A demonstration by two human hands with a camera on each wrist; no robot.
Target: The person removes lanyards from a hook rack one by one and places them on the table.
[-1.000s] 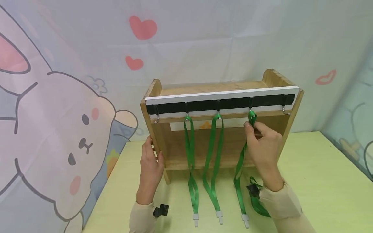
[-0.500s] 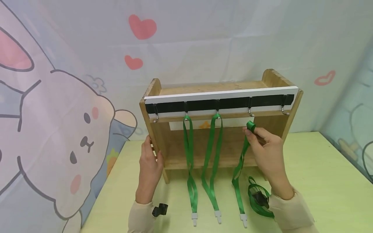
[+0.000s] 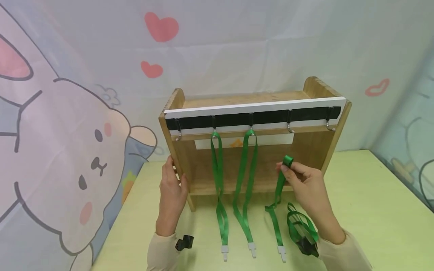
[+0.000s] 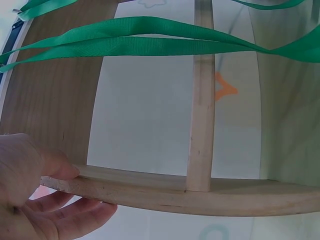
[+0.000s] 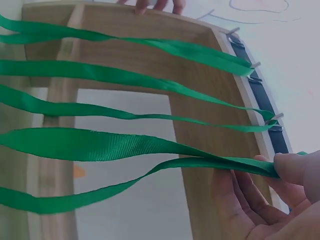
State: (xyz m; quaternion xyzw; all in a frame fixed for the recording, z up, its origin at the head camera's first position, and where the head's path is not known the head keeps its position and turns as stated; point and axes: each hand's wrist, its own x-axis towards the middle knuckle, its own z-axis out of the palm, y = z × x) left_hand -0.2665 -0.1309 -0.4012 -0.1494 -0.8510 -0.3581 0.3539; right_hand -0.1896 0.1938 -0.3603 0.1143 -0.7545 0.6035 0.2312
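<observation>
My right hand pinches the top loop of a green lanyard between thumb and fingers, below the hook rail and off its hook. The white clip of that lanyard lies on the table. On the left, my left hand grips the side panel of the wooden shelf, its thumb on the inner side in the left wrist view. Two more green lanyards hang from hooks on the rail, their clips pointing down.
A black-and-white rail with several metal hooks spans the shelf front. Another green lanyard, coiled, lies on the yellow-green table near my right wrist. A printed cloth hangs behind.
The right hand has taken the lanyard loop off the fourth hook and moved it down and slightly left; the strap now sags. The left hand has kept its grip on the shelf.
</observation>
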